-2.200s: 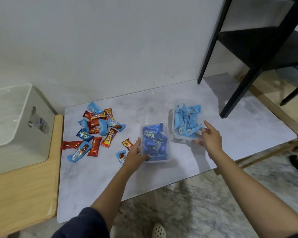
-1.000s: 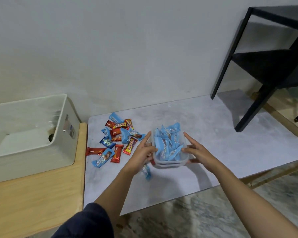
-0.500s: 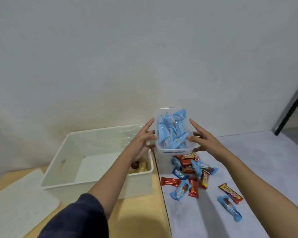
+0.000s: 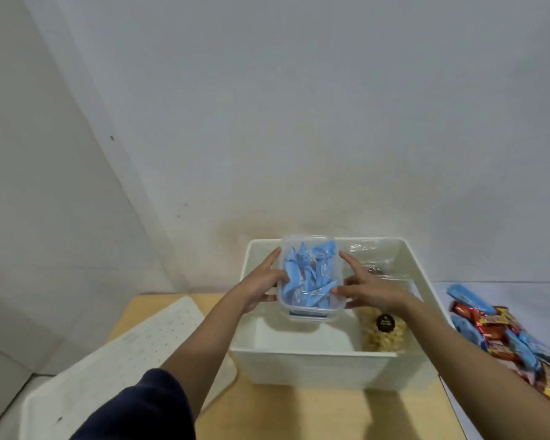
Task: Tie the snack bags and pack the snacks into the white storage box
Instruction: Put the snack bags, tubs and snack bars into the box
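From the head camera we look down at a white storage box [image 4: 315, 366] standing on a wooden table [image 4: 331, 414] against a pale wall. Over the left half of the box, a clear plastic tub [image 4: 310, 308] filled with light-blue wrapped sweets [image 4: 308, 274] is carried between both hands. Below it shows a strip of dark blue, perhaps a second tub stacked under it, though we cannot tell for sure.

The left hand [image 4: 261, 285] lies flat against the tub's left side, fingers stretched out. The right hand [image 4: 373, 290] presses the right side the same way — neither hand curls round the tub; they clamp it between them. The tub sits off the box floor, with a shadow on the floor beneath it.

Inside the box, at the right, lies a bag of pale yellow snacks [image 4: 385, 336] with a round black label, and behind it a crumpled clear bag [image 4: 375, 262]. To the right of the box, on a light marbled surface [image 4: 438, 292], there is a heap of loose snacks [image 4: 505, 338] in red, blue and yellow wrappers. On the left, a white dotted board [image 4: 108, 369] rests partly on the table — a dark sleeve [image 4: 140, 408] covers the left upper arm.
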